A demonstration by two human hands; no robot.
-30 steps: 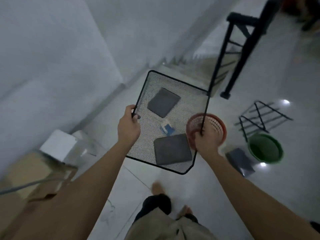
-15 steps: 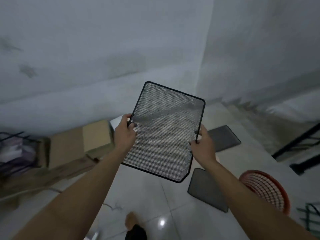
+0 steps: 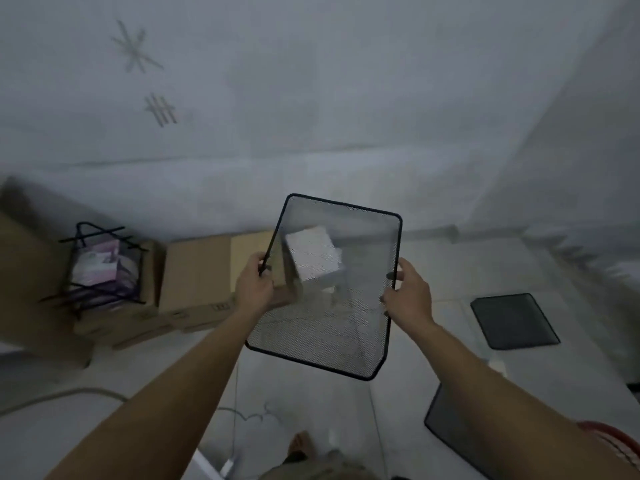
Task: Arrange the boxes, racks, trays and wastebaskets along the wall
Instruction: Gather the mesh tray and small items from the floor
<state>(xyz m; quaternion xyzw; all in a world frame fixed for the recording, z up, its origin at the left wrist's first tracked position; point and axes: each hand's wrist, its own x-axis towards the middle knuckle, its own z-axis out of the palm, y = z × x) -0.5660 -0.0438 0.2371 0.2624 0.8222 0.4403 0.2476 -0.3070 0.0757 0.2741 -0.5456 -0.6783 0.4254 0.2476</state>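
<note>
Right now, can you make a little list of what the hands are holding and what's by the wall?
held: mesh tray, in the air
left hand: grips the tray's left edge
right hand: holds the tray's right edge
by wall: cardboard boxes, wire rack with papers in it
on floor, right: two more mesh trays
seen through mesh: white box

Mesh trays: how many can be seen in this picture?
3. One mesh tray is held by both hands; one lies on the floor at right; one lies lower right, partly hidden by the arm.
</note>
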